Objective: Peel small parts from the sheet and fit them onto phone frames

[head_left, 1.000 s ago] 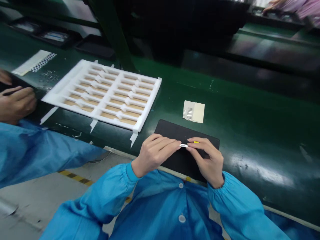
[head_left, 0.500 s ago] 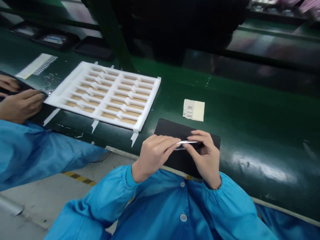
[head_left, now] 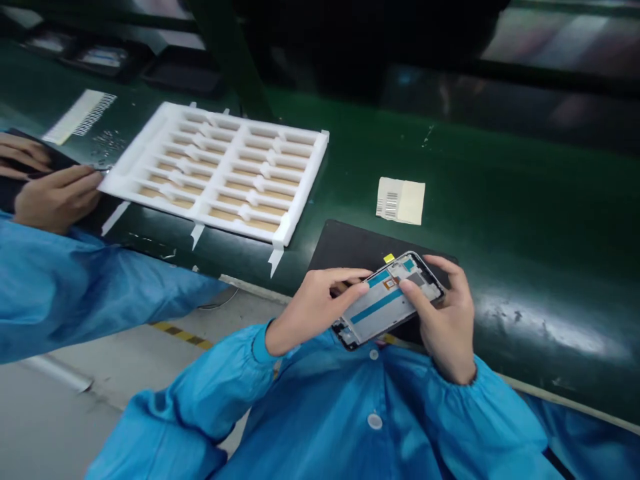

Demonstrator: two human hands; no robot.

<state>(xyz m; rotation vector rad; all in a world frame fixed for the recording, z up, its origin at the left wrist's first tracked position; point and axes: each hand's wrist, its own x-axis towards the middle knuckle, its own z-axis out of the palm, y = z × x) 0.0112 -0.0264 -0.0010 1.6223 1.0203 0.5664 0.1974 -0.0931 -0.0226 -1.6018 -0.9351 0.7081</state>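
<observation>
Between my two hands is an open phone frame (head_left: 373, 310), tilted, its silver inner side with blue strips facing up. My left hand (head_left: 317, 303) grips its left long edge, thumb on the inner face. On the right end, my right hand (head_left: 445, 313) holds it with the thumb on top and fingers behind. A small yellow tab (head_left: 389, 258) sticks out at the frame's upper edge. Beneath the phone frame lies a black mat (head_left: 345, 243), partly hidden by it and by my hands.
A white foam tray (head_left: 215, 223) with slots is taped to the green bench. Beyond the mat lies a barcode label sheet (head_left: 407, 200). At left, a co-worker's hands (head_left: 60, 197) work beside another label strip (head_left: 80, 117). Black trays (head_left: 183, 70) stand at the back.
The phone frame, edge-on before, has been turned so its inner side faces up. Both hands now hold it farther apart. The camera view has shifted slightly.
</observation>
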